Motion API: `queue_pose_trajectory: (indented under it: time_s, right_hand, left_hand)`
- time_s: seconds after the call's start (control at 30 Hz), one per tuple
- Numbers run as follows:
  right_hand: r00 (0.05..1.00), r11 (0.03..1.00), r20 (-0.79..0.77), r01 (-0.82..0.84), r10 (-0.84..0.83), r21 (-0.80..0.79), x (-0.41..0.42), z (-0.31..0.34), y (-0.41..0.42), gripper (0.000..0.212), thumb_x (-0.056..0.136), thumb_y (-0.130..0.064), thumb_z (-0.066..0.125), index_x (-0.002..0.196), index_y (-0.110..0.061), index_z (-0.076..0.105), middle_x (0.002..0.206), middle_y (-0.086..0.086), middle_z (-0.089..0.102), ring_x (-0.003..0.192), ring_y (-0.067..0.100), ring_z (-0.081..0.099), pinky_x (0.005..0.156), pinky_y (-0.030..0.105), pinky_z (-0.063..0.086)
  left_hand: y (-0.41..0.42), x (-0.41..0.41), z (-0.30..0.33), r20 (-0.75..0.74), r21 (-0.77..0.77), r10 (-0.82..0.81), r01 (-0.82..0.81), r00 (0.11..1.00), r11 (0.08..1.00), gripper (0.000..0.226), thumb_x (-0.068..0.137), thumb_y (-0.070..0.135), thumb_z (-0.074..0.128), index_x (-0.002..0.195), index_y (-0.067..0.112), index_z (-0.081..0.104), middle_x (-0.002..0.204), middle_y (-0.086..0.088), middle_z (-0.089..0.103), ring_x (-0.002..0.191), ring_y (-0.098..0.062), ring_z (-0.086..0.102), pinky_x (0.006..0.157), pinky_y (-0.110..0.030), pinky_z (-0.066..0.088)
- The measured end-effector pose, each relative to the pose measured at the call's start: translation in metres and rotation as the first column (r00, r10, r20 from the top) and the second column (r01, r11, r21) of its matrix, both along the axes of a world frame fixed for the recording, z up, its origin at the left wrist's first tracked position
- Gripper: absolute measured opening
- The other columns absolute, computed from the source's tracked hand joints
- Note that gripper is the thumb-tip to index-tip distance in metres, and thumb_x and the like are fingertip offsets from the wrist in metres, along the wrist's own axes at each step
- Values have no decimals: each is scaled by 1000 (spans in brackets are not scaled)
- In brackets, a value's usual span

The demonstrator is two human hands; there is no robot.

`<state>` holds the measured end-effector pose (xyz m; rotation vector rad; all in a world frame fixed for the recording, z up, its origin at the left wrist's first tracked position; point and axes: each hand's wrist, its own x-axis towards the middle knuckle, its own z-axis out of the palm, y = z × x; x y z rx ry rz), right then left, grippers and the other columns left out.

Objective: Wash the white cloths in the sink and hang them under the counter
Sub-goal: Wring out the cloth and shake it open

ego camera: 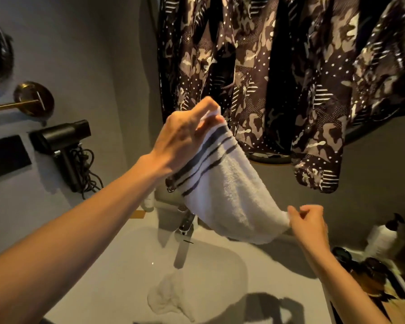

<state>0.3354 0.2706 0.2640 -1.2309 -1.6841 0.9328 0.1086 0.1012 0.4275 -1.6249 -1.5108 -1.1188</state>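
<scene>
A white cloth with dark stripes [229, 192] is stretched in the air above the white sink [117, 260]. My left hand [185, 136] pinches its upper corner, raised high near the hanging garments. My right hand [308, 224] pinches the lower right corner, so the cloth sags between the two. A second white cloth [171, 295] lies crumpled in the basin below the chrome faucet [184, 237].
Dark camouflage-patterned garments [278, 78] hang right behind the held cloth. A black hair dryer [61, 146] with a coiled cord is mounted on the left wall, below a brass fitting [33, 99]. Bottles and dark jars [369, 260] crowd a tray at the right.
</scene>
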Motion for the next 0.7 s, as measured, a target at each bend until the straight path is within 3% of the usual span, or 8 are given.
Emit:
queue_pose_trajectory:
  time_s: [0.13,0.2,0.3,0.4,0.43,0.53,0.63,0.7]
  right_hand:
    - [915,907,-162,-318,370,276,-25,43,-44,36,88,-34,72,117,-20,57,111,-11,62,103,4,61,87,22,49]
    - [773,790,-176,-574,610,215,-40,54,-53,36,86,-23,75,119,-18,60,112,-11,67,100,-2,65,83,18,53]
    - [647,682,-254,-728,719,75,-54,53,-62,16,86,-20,75,98,-10,73,93,1,77,84,8,69,76,31,55]
    - [580,620,-418,-783,699,-48,-64,41,-84,29,83,-28,74,96,-2,74,92,11,75,86,21,67,81,42,56]
    - [593,631,-448,-772,669,-79,-70,37,-93,26,86,-25,73,96,-1,74,92,12,75,86,23,68,81,41,56]
    - [719,698,-472,-667,510,-262,-86,19,-108,20,90,-27,70,96,-8,74,92,11,78,88,25,73,81,40,60]
    - [751,598,-536,-646,386,-474,-82,-2,-112,33,91,-34,67,102,-4,70,89,16,77,81,29,75,76,44,62]
    - [719,488,-624,-681,305,-546,-69,-12,-110,19,94,-22,58,93,-5,68,77,13,72,68,26,70,64,32,58]
  left_hand:
    - [24,30,14,-79,-199,-172,153,982,968,30,99,33,59,104,4,62,73,7,61,54,-1,52,50,-18,39]
    - [27,40,14,-13,-291,-255,240,967,926,25,96,27,64,101,3,64,76,8,64,62,1,58,56,-19,44]
    - [23,30,6,217,-372,-299,362,929,855,19,91,20,72,94,2,67,74,0,67,60,1,55,61,-13,41]
    - [25,-7,-31,516,-270,-47,214,855,939,24,88,34,72,95,12,68,83,-3,71,63,-14,62,62,-24,47]
    - [25,-21,-60,677,-230,64,129,733,965,25,90,38,68,93,14,66,78,-3,68,64,-16,62,63,-27,47]
    - [4,-22,-190,958,-286,283,137,38,948,41,99,48,49,85,12,63,80,-10,67,67,-22,60,64,-31,47]
    - [-39,35,-296,818,-93,331,460,-470,883,55,93,62,51,94,11,71,97,-15,71,79,-27,64,68,-33,54]
    - [-53,66,-319,673,128,310,518,-672,846,84,87,73,48,114,-3,69,112,-23,71,99,-35,68,84,-42,55]
